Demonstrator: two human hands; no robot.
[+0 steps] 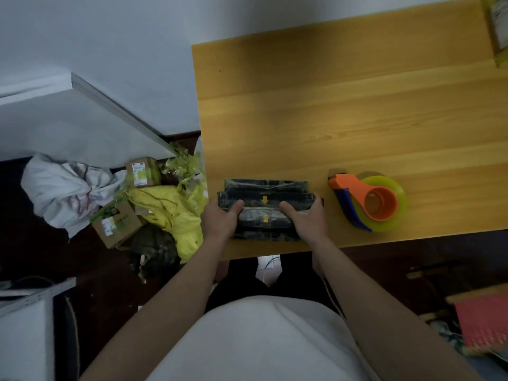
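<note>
The dark package (265, 209) is flat, wrapped in shiny wrinkled film, with small orange arrows on top. It lies on the near edge of the wooden desk (343, 119), close to its left corner. The left hand (221, 220) grips its left end and the right hand (305, 218) grips its right end, thumbs on top. Just to the right stands an orange and blue tape dispenser (367, 200) with a round yellow roll. On the floor at left lie small cardboard boxes (115, 221), yellow plastic (176, 210) and crumpled white cloth (63, 188).

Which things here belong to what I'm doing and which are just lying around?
In use: dark package, left hand, right hand; probably the tape dispenser.
Lying about: cardboard boxes, yellow cloth, white cloth on the floor.
</note>
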